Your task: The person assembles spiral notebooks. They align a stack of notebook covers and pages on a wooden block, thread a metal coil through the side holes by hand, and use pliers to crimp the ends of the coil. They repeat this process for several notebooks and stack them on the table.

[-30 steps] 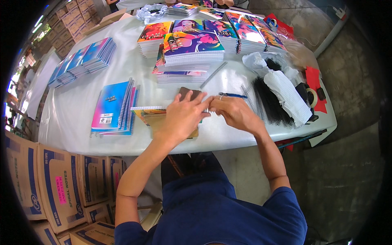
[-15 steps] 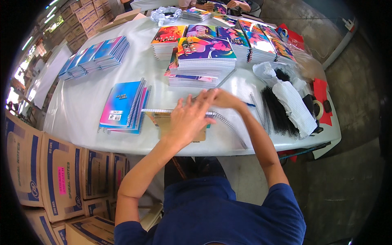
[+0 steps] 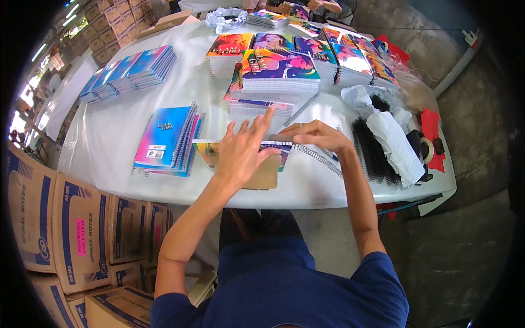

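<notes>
An unbound notebook block [image 3: 249, 181] with a brown card back stands on its edge before me, its punched edge [image 3: 205, 142] facing up. My left hand [image 3: 240, 150] lies across that edge with fingers stretched and spread, the thumb on the near side. At the block's right end, my right hand [image 3: 322, 135] has its thumb and fingers closed by the start of a spiral coil [image 3: 317, 156]. The coil's loose tail curves to the right over the table. My hands partly hide where coil and holes meet.
Bound blue-pink notebooks [image 3: 167, 136] lie at left, with more stacks [image 3: 128, 71] behind. Colourful notebook stacks [image 3: 281, 71] stand ahead. At right are black coils [image 3: 369, 150], white wrapping [image 3: 394, 147] and a tape roll [image 3: 426, 148]. Cartons [image 3: 82, 235] stand at lower left; another person's hands [image 3: 314, 5] are far off.
My right hand has moved right and away from my left hand, and the coil's tail has swung right and upward. My left fingers have spread wider.
</notes>
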